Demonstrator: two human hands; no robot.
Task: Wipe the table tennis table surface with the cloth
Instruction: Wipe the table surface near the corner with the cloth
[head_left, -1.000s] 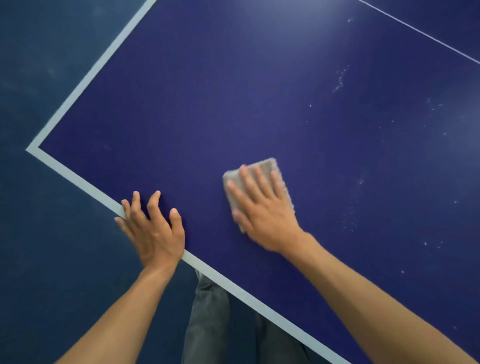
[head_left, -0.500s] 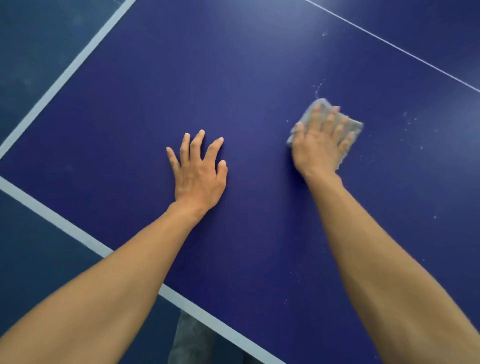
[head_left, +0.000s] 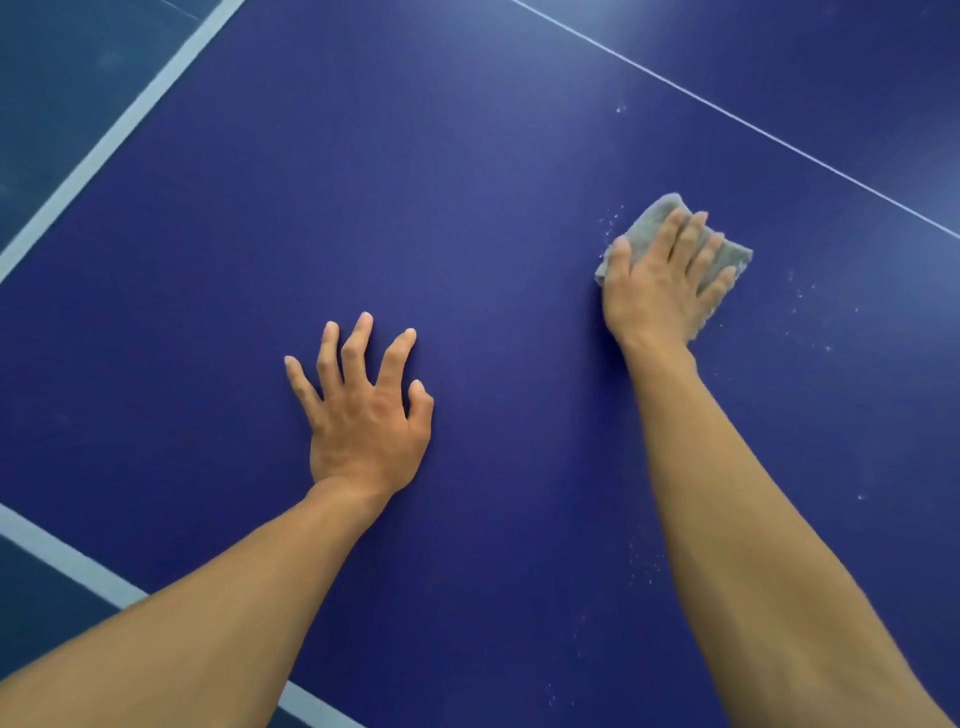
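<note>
Deep blue table tennis table (head_left: 467, 218), pale border stripes along its near and left edges, a thin white centre line (head_left: 753, 127) slanting across the far right — darker blue floor (head_left: 67, 93) beyond the left edge. Right hand (head_left: 662, 283) presses flat, fingers straight, on a folded grey cloth (head_left: 652, 221) just short of that line, white specks (head_left: 810, 306) scattered beside it. Left hand (head_left: 363, 410) rests splayed on bare surface, holding nothing — well apart from the cloth.
</note>
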